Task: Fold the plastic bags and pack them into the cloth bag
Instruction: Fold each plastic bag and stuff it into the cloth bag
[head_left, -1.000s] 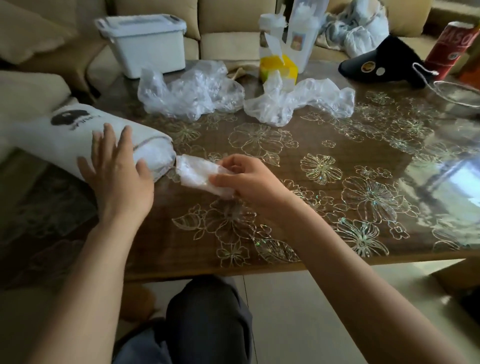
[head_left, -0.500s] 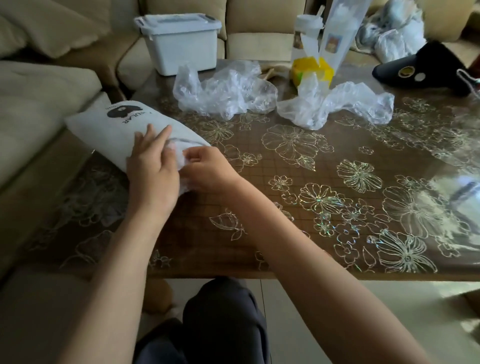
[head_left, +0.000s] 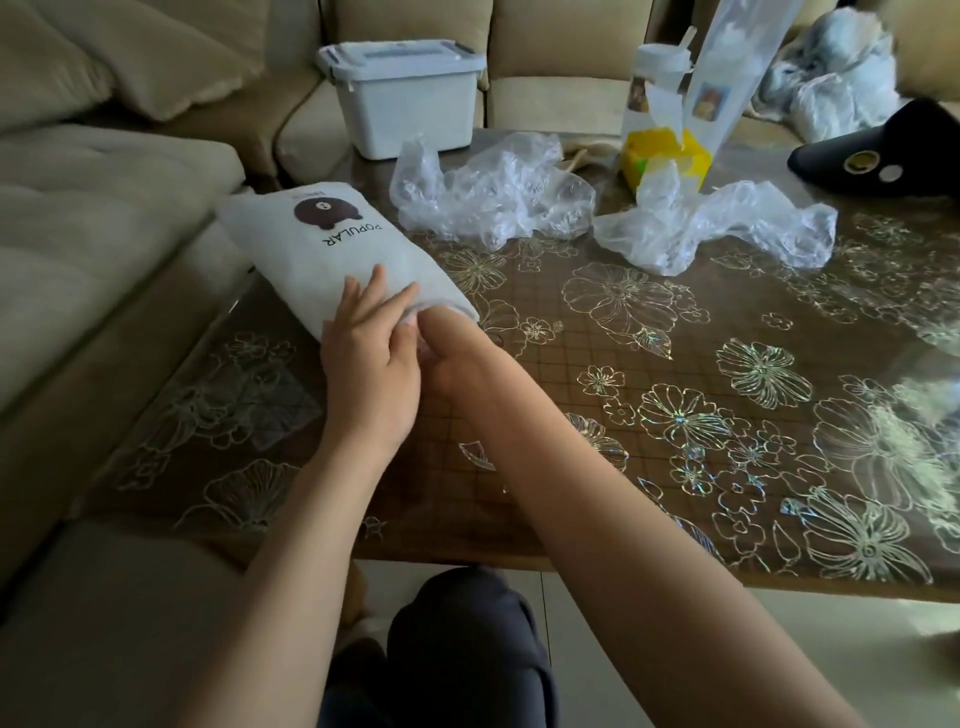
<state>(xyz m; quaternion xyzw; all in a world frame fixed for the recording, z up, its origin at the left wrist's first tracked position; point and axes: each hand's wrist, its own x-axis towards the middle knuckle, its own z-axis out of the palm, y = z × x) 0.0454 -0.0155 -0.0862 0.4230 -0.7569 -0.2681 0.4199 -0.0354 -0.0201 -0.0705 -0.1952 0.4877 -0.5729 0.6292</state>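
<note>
At the near left corner of a glass-topped desk patterned with flowers, a seated person works both hands at the open end of a white cloth bag. The bag is printed with a brown bear and the word "POPULAR". It lies flat and aslant on the desk, and its far end reaches the edge next to a beige sofa.

The left hand lies on top of the bag near its mouth, fingers straight and spread on the cloth. The right hand is pushed into the mouth, touching the left. Its fingers are hidden inside, so it cannot be told whether they are curled round anything.

Farther back on the desk lie two loose plastic bags, both unfolded: a clear crumpled plastic bag just beyond the cloth bag and a whiter plastic bag to its right.

Behind them stand a white lidded storage box, a yellow carton and a white-capped bottle. A black cap sits at the far right.
</note>
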